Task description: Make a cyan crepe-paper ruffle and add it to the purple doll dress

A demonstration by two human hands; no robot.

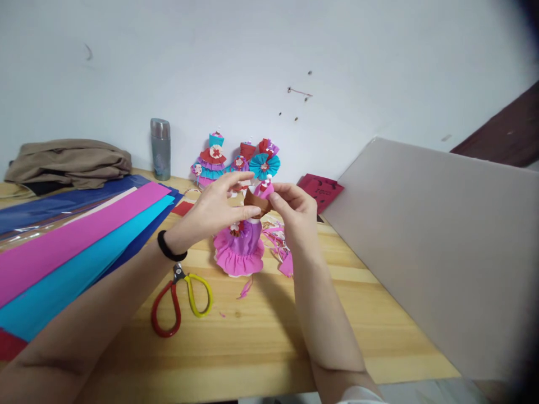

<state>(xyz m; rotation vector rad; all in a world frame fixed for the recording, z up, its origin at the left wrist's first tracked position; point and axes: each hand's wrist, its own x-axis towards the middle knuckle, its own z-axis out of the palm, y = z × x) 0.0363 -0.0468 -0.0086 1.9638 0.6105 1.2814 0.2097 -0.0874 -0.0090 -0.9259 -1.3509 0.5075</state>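
Observation:
A small dress form [242, 249] in a purple and pink ruffled paper dress stands upright in the middle of the table, a flower at its waist. Around its upper part runs a strip of brown paper [261, 204]. My right hand [298, 213] pinches the right end of that strip between thumb and fingers. On the other side, my left hand [221, 205] is open, thumb and fingers apart; its thumb tip lies against or just in front of the strip. Its other fingers are partly hidden.
Scissors [180, 300] with red and yellow handles lie at front left. Coloured paper sheets [84, 241] spread left. A bottle [160, 150], folded cloth [69, 160] and finished paper dresses [214, 160] stand by the wall. Pink scraps [278, 241] and a dark red card [322, 192] lie right, beside a white board [433, 241].

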